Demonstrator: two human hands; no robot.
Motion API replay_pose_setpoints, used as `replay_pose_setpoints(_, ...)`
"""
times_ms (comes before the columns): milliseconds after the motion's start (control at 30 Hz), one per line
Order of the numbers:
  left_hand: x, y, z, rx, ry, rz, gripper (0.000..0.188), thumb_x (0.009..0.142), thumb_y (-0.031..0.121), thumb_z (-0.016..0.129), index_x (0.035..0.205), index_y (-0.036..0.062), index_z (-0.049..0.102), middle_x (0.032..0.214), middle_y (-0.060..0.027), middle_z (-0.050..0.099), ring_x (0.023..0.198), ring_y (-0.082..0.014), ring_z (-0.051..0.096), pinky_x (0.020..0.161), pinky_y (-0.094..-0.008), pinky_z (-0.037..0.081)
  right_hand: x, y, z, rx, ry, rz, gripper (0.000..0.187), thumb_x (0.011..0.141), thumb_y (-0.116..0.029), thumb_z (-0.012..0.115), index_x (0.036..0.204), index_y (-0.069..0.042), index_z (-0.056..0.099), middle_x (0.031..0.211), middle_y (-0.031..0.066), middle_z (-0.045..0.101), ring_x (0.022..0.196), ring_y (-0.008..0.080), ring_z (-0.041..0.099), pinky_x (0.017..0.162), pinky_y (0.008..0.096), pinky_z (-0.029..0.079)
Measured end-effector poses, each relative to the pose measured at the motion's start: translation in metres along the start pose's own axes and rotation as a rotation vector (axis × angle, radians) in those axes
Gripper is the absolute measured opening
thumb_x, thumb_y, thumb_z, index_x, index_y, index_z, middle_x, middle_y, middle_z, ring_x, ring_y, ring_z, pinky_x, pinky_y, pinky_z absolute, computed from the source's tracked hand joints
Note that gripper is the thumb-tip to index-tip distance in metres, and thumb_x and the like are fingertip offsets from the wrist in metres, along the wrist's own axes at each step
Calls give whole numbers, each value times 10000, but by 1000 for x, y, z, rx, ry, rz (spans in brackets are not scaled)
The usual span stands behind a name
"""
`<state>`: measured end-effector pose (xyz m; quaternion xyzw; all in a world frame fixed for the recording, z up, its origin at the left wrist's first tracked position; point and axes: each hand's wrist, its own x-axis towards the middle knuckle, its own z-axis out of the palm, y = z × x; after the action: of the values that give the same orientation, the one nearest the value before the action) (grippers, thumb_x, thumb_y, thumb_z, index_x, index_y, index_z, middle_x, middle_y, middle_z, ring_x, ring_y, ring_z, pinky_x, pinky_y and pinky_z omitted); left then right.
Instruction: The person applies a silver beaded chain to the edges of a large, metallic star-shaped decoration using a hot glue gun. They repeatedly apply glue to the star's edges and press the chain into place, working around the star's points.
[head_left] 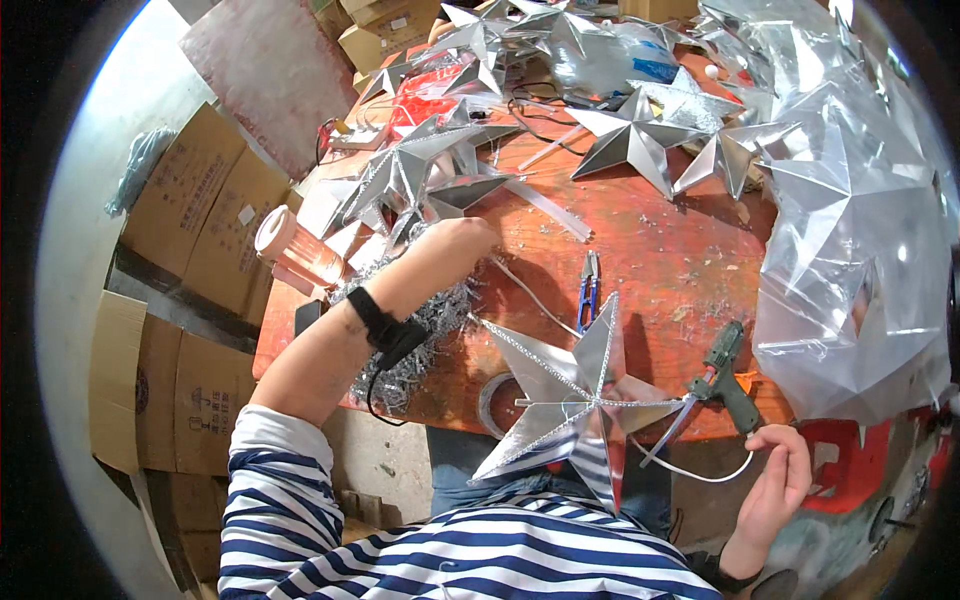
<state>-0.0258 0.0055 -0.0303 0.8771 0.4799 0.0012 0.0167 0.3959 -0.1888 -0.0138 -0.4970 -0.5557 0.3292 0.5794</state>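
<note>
A silver five-pointed star (598, 402) with bead-like trim along its ridges lies at the table's near edge, overhanging my lap. My left hand (462, 243) reaches across silver tinsel (425, 335), its fingers curled down and mostly hidden. What it grips, if anything, I cannot make out. My right hand (776, 478) is off the table edge, with fingertips pinched at a white cord (708, 479). Just above those fingertips is the handle of a dark green glue gun (728, 375), a clear glue stick by it. Behind the star lie blue-handled snips (589, 290).
More silver stars (630, 140) crowd the far side of the red table (690, 260). Clear plastic wrapping (850, 290) covers stars at right. A lidded cup (300, 248) stands at left, near cardboard boxes (195, 200). A tape roll (492, 405) lies beside the star.
</note>
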Motion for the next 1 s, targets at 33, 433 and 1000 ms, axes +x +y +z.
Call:
replay_pose_setpoints(33, -4, 4, -3, 3, 10, 9, 215, 764, 55, 587, 970, 46, 648, 929, -137, 620, 914, -318, 605, 787, -402, 494, 0, 3, -2, 36, 40, 42, 223, 953, -151, 475, 927, 37, 592, 835, 94, 574, 783, 167, 531, 765, 295, 402)
replay_pose_setpoints(433, -108, 12, -45, 34, -262, -134, 191, 845, 224, 567, 855, 54, 653, 830, -121, 589, 876, -303, 597, 779, -413, 475, 5, 17, -3, 144, 80, 148, 224, 966, -137, 453, 961, 41, 588, 830, 77, 557, 756, 134, 511, 736, 273, 391)
replay_pose_setpoints(1000, -106, 15, -38, 137, -133, -276, 304, 823, 320, 630, 1024, 93, 601, 1035, -91, 585, 1025, -300, 561, 859, -430, 462, 1, 3, 5, 81, 65, -8, 404, 971, -158, 449, 1320, 36, 388, 815, 91, 561, 730, 126, 485, 717, 258, 400)
